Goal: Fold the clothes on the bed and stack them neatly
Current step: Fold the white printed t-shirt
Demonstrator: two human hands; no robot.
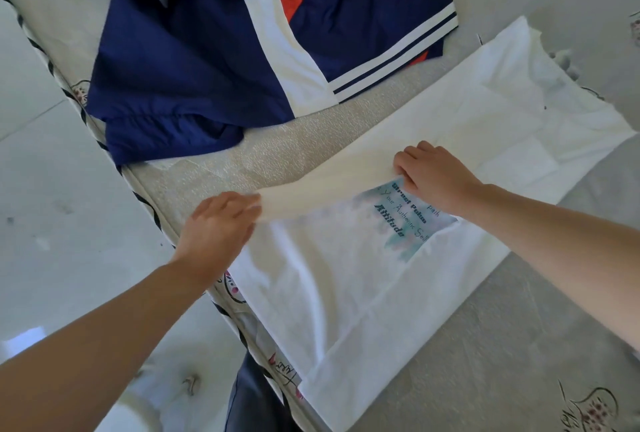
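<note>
A white T-shirt (346, 293) with a teal printed patch lies stretched diagonally across the bed (485, 345). Its long left edge is lifted and turned over toward the print. My left hand (218, 224) pinches that raised edge near the bed's side. My right hand (429, 172) grips the same edge farther up, just above the print. A navy, white and orange garment (194, 61) lies rumpled beyond the shirt, apart from both hands.
The bed's left edge (145, 196) runs diagonally, with pale tiled floor (52, 224) beside it. Grey patterned mattress fabric shows between the two garments and to the right of the T-shirt. A dark trouser leg (249, 397) shows at the bottom.
</note>
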